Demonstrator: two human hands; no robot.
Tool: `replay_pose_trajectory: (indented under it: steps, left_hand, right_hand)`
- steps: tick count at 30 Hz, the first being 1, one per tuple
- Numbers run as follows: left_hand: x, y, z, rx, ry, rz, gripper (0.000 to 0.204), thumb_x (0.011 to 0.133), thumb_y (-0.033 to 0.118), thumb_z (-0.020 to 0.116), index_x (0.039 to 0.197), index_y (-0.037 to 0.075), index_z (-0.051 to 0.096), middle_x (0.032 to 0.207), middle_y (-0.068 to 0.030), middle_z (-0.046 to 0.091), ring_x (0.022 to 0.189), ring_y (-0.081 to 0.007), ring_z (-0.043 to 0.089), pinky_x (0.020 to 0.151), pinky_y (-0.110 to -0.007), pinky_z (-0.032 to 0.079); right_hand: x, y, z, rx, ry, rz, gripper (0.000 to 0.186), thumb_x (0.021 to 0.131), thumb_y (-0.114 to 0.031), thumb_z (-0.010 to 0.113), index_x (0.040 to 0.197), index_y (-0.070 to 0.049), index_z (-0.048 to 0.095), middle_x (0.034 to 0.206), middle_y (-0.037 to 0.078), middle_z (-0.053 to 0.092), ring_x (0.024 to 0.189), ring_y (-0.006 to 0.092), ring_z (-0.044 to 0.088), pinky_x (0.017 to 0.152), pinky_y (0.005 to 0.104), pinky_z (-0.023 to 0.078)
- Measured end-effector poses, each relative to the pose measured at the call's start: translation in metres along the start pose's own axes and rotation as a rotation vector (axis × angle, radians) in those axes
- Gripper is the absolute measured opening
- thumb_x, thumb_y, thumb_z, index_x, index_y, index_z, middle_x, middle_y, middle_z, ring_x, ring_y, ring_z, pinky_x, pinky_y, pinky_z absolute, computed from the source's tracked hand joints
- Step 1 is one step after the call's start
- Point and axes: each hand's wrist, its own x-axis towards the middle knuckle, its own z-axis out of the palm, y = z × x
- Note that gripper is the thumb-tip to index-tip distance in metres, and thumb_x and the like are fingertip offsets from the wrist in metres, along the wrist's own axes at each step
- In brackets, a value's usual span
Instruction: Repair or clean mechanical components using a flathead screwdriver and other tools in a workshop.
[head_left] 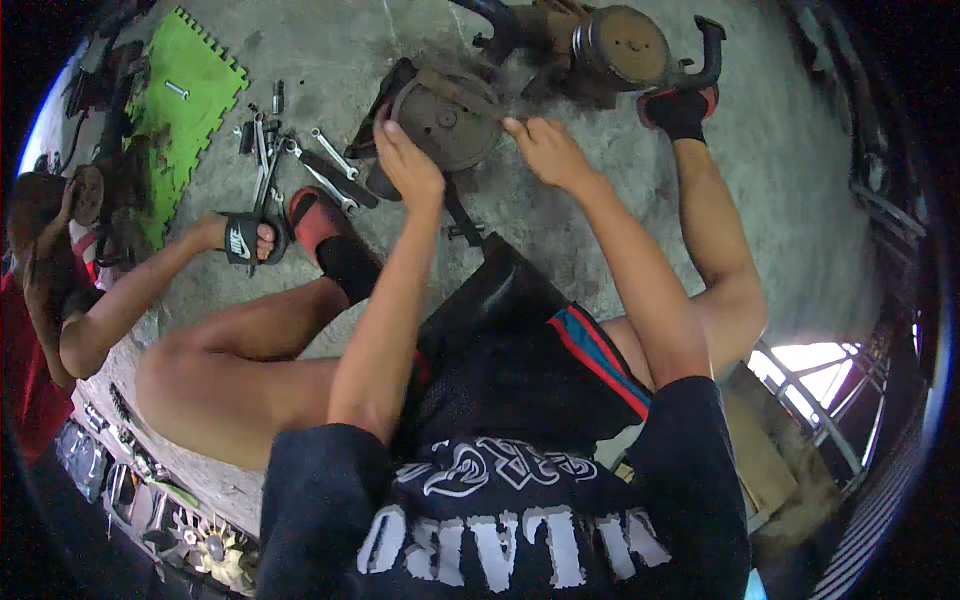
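Note:
At the top middle, a round dark metal part with a flat disc face [447, 140] lies on the concrete floor, with dark attachments at its left side. My left hand [410, 165] rests against its left edge, fingers fairly straight and lying along it. My right hand [550, 152] grips the end of a long, flat brownish tool [465, 94] that lies across the upper part of the disc; its exact kind is unclear. Several wrenches [328, 150] and other hand tools lie on the floor just left of the part.
A rusty cylindrical assembly with pipes [625, 50] stands beyond my right foot. At left are a green foam mat [185, 120] and another person [35, 370] with a leg stretched toward the tools. Scattered parts [215, 550] lie lower left; metal frames [820, 390] are at right.

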Motion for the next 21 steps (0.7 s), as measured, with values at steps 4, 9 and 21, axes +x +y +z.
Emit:
replay_pose_trajectory:
  steps: [4, 9, 21]
  left_hand:
    - [0.009, 0.004, 0.005, 0.028, -0.022, -0.050, 0.052, 0.107, 0.033, 0.034, 0.126, -0.009, 0.058, 0.123, -0.0280, 0.061, 0.116, -0.0414, 0.057, 0.102, -0.044, 0.040]
    - [0.042, 0.022, 0.000, -0.041, -0.356, -0.005, 0.053, 0.107, 0.035, 0.032, 0.124, -0.007, 0.060, 0.121, -0.0261, 0.064, 0.115, -0.0368, 0.059, 0.101, -0.041, 0.041]
    - [0.151, 0.019, 0.046, 0.079, -0.458, 0.069, 0.065, 0.106, 0.049, 0.025, 0.129, -0.001, 0.060, 0.130, -0.0242, 0.060, 0.120, -0.0390, 0.055, 0.105, -0.044, 0.038]
  right_hand:
    - [0.000, -0.003, 0.003, 0.015, 0.028, 0.023, 0.062, 0.101, -0.054, 0.041, 0.093, 0.004, 0.063, 0.097, 0.031, 0.064, 0.097, 0.0497, 0.060, 0.083, 0.0554, 0.049]
    - [-0.008, 0.020, 0.002, -0.052, -0.130, -0.043, 0.059, 0.103, -0.052, 0.038, 0.096, 0.002, 0.059, 0.099, 0.025, 0.063, 0.099, 0.0455, 0.057, 0.087, 0.0515, 0.045]
    - [-0.008, -0.001, 0.022, -0.024, 0.113, -0.078, 0.054, 0.099, -0.052, 0.047, 0.089, -0.002, 0.065, 0.082, 0.029, 0.065, 0.083, 0.0484, 0.063, 0.075, 0.0554, 0.052]
